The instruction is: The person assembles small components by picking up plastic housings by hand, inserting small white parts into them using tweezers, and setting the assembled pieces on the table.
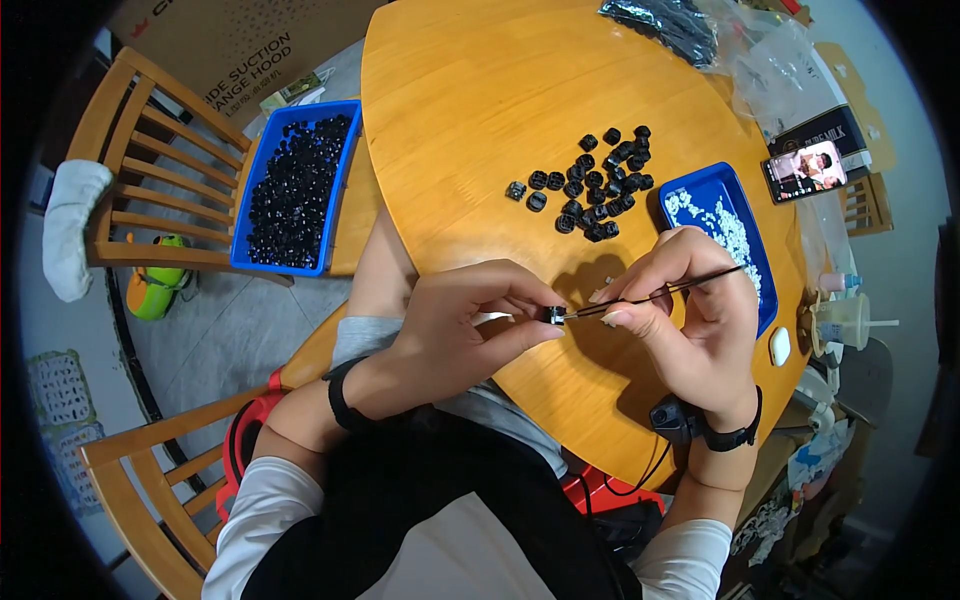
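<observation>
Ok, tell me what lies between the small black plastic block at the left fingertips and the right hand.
Head view: a slim, dark tweezer-like tool, pointed toward the block.

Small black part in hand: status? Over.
Left hand pinches small black part. Right hand holds dark tweezers, tips at it. Loose black parts beyond, not in the way.

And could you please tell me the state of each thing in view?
Held black piece, pinched
Left hand, closed on that piece
Thin dark tool, tip at that piece
Right hand, closed on the tool
Loose black pieces, scattered on the table
Large blue bin, uncovered, full of black bits
Small blue tray, uncovered, partly filled with white pieces
Phone, screen lit
</observation>
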`<state>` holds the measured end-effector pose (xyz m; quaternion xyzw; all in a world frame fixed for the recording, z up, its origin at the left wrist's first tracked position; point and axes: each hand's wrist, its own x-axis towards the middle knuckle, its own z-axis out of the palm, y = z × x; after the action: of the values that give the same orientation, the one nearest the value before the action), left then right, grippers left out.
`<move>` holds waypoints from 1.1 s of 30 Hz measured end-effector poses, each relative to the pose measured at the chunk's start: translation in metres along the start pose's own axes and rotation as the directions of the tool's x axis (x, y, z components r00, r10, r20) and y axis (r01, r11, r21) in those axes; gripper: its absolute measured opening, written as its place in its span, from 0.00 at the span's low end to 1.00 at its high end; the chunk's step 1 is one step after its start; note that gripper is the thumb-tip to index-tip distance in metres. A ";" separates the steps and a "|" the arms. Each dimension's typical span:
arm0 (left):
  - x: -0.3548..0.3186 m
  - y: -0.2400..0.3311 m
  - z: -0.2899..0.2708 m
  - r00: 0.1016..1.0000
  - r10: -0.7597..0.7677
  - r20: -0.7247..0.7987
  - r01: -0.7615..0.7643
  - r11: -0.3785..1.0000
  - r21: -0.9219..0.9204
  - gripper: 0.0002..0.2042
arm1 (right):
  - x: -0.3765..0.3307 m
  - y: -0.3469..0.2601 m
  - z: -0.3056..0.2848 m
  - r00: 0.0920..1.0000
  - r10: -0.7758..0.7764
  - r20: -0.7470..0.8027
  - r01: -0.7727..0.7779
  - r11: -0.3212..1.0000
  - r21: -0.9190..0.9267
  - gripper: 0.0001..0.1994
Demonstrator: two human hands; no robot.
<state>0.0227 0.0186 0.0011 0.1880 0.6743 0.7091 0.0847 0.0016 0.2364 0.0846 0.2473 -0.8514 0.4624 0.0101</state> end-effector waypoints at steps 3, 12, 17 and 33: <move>-0.001 0.001 0.000 1.000 0.006 -0.006 -0.006 1.000 -0.017 0.10 | -0.001 -0.001 0.003 0.999 -0.009 -0.046 0.010 1.000 0.011 0.07; -0.001 -0.002 0.000 1.000 -0.007 -0.013 0.007 0.999 -0.032 0.11 | 0.002 -0.009 -0.004 0.993 -0.112 0.040 0.115 0.989 -0.094 0.09; -0.001 0.001 0.000 1.000 0.002 -0.014 -0.003 1.000 -0.020 0.11 | 0.000 -0.008 -0.007 0.993 -0.106 0.051 0.110 0.989 -0.101 0.10; -0.001 -0.004 0.003 0.997 0.053 -0.055 -0.054 0.999 -0.009 0.10 | 0.004 -0.010 -0.005 0.979 -0.183 0.087 0.195 0.967 -0.162 0.10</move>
<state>0.0242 0.0209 -0.0031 0.1858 0.6672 0.7197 0.0481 0.0013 0.2342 0.0965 0.3420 -0.8600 0.3762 0.0445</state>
